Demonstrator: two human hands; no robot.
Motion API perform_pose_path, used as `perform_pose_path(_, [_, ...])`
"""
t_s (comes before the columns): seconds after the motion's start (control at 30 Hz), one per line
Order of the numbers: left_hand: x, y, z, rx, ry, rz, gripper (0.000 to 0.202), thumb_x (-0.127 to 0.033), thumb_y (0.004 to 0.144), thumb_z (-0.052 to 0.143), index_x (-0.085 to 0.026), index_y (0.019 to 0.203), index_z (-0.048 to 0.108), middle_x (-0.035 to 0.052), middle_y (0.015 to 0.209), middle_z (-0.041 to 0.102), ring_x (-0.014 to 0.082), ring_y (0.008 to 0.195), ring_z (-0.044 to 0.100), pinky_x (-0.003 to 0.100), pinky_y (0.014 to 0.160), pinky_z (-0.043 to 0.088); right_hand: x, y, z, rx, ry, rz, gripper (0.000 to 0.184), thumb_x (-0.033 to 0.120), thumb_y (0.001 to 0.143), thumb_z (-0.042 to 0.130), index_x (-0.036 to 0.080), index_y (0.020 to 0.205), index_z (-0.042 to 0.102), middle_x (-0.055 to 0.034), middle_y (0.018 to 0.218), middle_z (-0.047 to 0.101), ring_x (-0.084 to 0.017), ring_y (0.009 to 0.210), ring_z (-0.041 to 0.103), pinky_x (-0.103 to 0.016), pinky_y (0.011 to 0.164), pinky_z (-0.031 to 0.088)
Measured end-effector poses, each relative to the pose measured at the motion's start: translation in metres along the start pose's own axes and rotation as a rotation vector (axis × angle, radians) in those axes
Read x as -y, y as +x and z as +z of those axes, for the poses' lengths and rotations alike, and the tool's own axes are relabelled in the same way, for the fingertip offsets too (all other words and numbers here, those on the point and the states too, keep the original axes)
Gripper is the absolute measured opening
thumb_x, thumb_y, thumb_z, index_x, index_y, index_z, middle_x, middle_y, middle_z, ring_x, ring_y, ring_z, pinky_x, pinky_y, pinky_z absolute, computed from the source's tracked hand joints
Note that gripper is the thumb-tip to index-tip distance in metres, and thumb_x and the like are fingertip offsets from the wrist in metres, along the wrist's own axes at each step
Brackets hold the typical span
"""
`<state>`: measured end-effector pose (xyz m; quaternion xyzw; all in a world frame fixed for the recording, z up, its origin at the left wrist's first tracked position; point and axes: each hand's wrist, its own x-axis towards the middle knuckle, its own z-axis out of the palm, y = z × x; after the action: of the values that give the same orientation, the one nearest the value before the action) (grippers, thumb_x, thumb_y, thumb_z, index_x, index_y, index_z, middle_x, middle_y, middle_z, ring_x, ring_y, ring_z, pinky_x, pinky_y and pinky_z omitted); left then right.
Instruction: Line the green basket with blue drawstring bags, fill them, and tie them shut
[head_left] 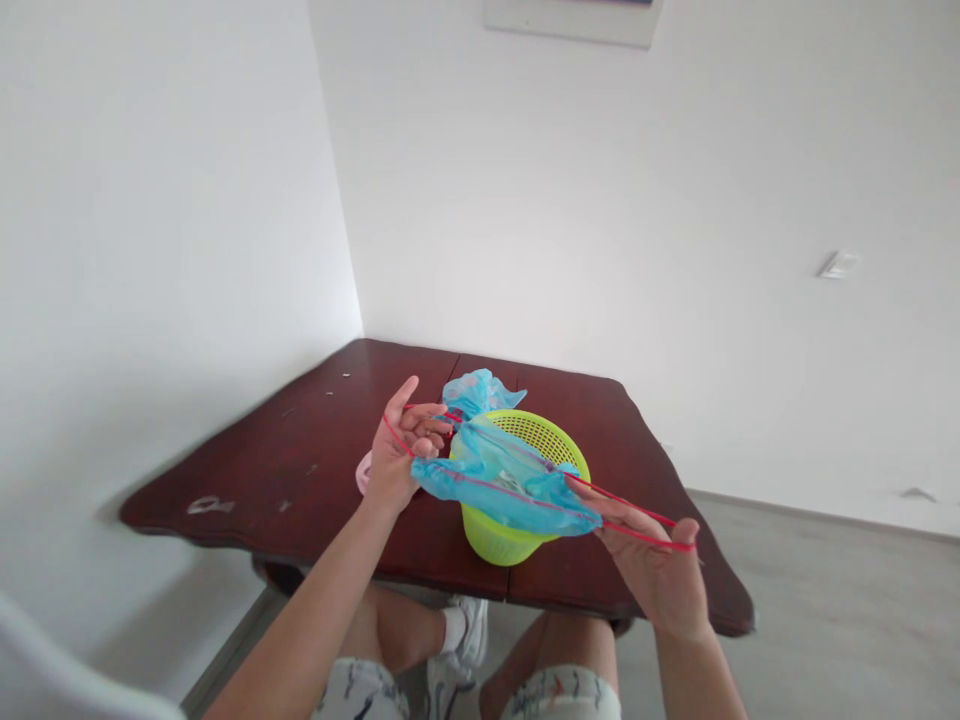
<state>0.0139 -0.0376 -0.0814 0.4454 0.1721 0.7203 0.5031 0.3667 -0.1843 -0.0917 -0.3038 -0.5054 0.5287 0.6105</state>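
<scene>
A thin blue plastic bag [502,480] with a red drawstring [637,517] stretches across the top of a lime-green plastic mesh basket [536,435]. The basket stands on a dark red-brown wooden table [285,440]. My left hand [397,450] is raised at the bag's left side, with the red cord hooked around its fingers. My right hand [652,570] pinches the cord at the right side, and the cord runs taut between both hands. The bag covers most of the basket's mouth, and its contents cannot be made out.
A pink round object [364,472] lies on the table, partly behind my left hand. White walls meet behind the table. A grey floor [825,590] lies to the right. My knees and a white shoe [454,650] show below the table edge.
</scene>
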Motion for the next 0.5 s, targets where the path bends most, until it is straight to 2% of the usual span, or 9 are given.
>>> perform_pose_path(0.07, [-0.006,-0.003,0.008,-0.105,0.005,0.055,0.102,-0.055,0.074,0.12,-0.034,0.163,0.074,0.0048,0.115,0.088,0.0206,0.086,0.085,0.024,0.07,0.068,0.0,0.003,0.004,-0.06,-0.018,-0.061,0.096,0.111,0.095,0.052,0.03,0.115,0.099,-0.018,0.154,0.084,-0.051,0.149,0.075,-0.071,0.133,0.053])
perform_pose_path(0.1, [-0.008,-0.004,0.012,-0.141,0.009,0.082,0.094,-0.056,0.078,0.118,-0.034,0.159,0.075,0.0026,0.11,0.088,0.0191,0.081,0.084,0.024,0.068,0.068,0.001,0.004,0.009,-0.086,-0.003,-0.075,0.094,0.111,0.093,0.057,0.03,0.119,0.099,-0.0172,0.159,0.081,-0.051,0.147,0.075,-0.071,0.129,0.057])
perform_pose_path(0.2, [-0.012,-0.006,0.019,-0.171,0.014,0.085,0.063,-0.07,0.089,0.105,-0.028,0.128,0.08,-0.0004,0.092,0.085,0.0199,0.072,0.083,0.027,0.068,0.069,0.007,0.008,0.03,-0.131,0.135,-0.039,0.106,0.115,0.088,0.057,0.03,0.142,0.091,-0.0177,0.171,0.073,-0.052,0.148,0.074,-0.07,0.121,0.063])
perform_pose_path(0.23, [-0.013,-0.006,0.02,-0.125,0.01,0.034,0.062,-0.081,0.093,0.096,-0.025,0.113,0.08,0.0015,0.086,0.084,0.0222,0.073,0.084,0.03,0.07,0.07,0.008,0.008,0.036,-0.138,0.201,-0.007,0.111,0.117,0.089,0.052,0.029,0.147,0.089,-0.0192,0.17,0.074,-0.052,0.148,0.073,-0.07,0.12,0.063])
perform_pose_path(0.3, [-0.017,-0.008,0.019,0.063,0.011,-0.119,0.085,-0.104,0.097,0.069,-0.02,0.09,0.078,0.0095,0.08,0.083,0.0287,0.077,0.086,0.038,0.075,0.072,0.008,0.009,0.043,-0.148,0.322,0.073,0.118,0.118,0.092,0.036,0.026,0.146,0.09,-0.0221,0.161,0.079,-0.052,0.148,0.074,-0.071,0.12,0.062])
perform_pose_path(0.33, [-0.019,-0.01,0.018,0.177,0.021,-0.195,0.098,-0.112,0.096,0.055,-0.018,0.085,0.08,0.014,0.081,0.084,0.0314,0.079,0.086,0.041,0.076,0.071,0.008,0.008,0.045,-0.151,0.365,0.114,0.12,0.117,0.094,0.03,0.026,0.143,0.091,-0.0229,0.156,0.081,-0.051,0.147,0.075,-0.072,0.121,0.061])
perform_pose_path(0.4, [-0.023,-0.014,0.016,0.38,0.057,-0.317,0.117,-0.121,0.091,0.038,-0.015,0.087,0.088,0.0204,0.087,0.084,0.0363,0.083,0.085,0.045,0.078,0.07,0.006,0.008,0.046,-0.138,0.403,0.186,0.121,0.116,0.095,0.026,0.025,0.14,0.092,-0.0237,0.15,0.084,-0.05,0.146,0.076,-0.072,0.123,0.059])
perform_pose_path(0.5, [-0.024,-0.023,0.014,0.513,0.1,-0.393,0.127,-0.125,0.083,0.038,-0.014,0.109,0.095,0.0237,0.102,0.086,0.0444,0.105,0.086,0.052,0.091,0.07,0.004,0.008,0.045,-0.064,0.362,0.239,0.119,0.117,0.094,0.029,0.025,0.137,0.092,-0.0247,0.142,0.087,-0.05,0.146,0.075,-0.073,0.123,0.057])
